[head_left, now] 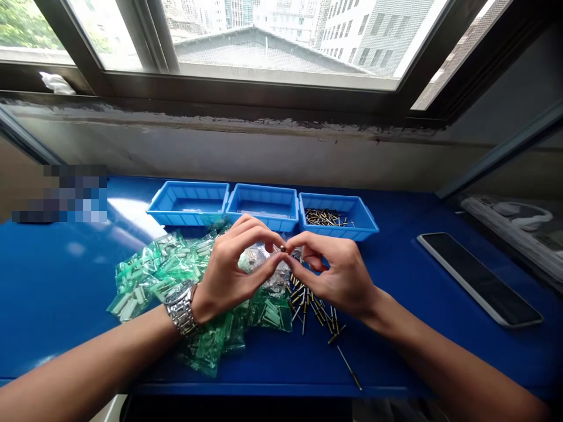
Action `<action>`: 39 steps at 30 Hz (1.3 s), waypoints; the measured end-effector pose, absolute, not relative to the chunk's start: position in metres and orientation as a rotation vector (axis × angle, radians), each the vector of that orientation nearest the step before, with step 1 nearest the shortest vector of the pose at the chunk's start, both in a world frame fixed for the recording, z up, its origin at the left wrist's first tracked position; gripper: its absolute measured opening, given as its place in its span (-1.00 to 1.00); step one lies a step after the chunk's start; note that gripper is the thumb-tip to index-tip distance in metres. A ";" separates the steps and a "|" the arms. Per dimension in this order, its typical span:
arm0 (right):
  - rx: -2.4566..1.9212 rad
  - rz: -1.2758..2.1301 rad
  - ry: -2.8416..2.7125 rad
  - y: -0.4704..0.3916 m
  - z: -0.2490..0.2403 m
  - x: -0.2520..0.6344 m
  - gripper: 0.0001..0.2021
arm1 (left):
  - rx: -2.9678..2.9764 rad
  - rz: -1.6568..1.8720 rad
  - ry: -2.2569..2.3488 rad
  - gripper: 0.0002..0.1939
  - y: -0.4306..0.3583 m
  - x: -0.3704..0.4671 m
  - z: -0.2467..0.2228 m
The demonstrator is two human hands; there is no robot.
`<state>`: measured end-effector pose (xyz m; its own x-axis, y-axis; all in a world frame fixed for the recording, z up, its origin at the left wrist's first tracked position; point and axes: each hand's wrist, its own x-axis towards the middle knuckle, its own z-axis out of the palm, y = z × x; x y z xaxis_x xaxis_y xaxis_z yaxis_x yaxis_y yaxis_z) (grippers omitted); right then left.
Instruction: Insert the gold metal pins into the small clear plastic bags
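My left hand (240, 264), with a metal-banded watch (182, 308) on its wrist, is closed in a pinch. Its thumb and index fingertips meet those of my right hand (334, 269), also pinching. Between the fingertips sits a small brass-coloured piece (282, 249) with a round dark end; the rest of it is hidden. Below my right hand lies a loose pile of thin metal pins (314, 308) with brass-and-dark ends. Under and left of my left hand are several green plastic bags (165, 266) holding pale oblong parts.
Three blue bins stand in a row behind the hands; the right bin (338, 231) holds more pins. A single pin (349, 368) lies near the front edge of the blue table (57, 316). At right rests a phone (479, 278). A window (272, 79) is behind.
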<state>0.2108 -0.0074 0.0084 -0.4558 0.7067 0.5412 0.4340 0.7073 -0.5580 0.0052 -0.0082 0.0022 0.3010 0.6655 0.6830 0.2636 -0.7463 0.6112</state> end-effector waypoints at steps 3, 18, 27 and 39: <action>-0.850 0.487 -2.115 -0.008 0.006 0.208 -0.91 | 2.209 1.418 0.826 -0.92 -0.009 0.006 0.002; -0.867 0.322 -1.953 -0.016 0.012 0.206 -0.97 | 2.232 1.318 0.884 -0.97 -0.009 0.007 0.003; -0.876 0.336 -1.950 -0.014 0.013 0.208 -0.97 | 2.217 1.351 0.875 -0.96 -0.009 0.007 0.004; -0.924 0.489 -2.055 -0.010 0.007 0.205 -0.91 | 2.195 1.393 0.872 -0.92 -0.010 0.007 0.003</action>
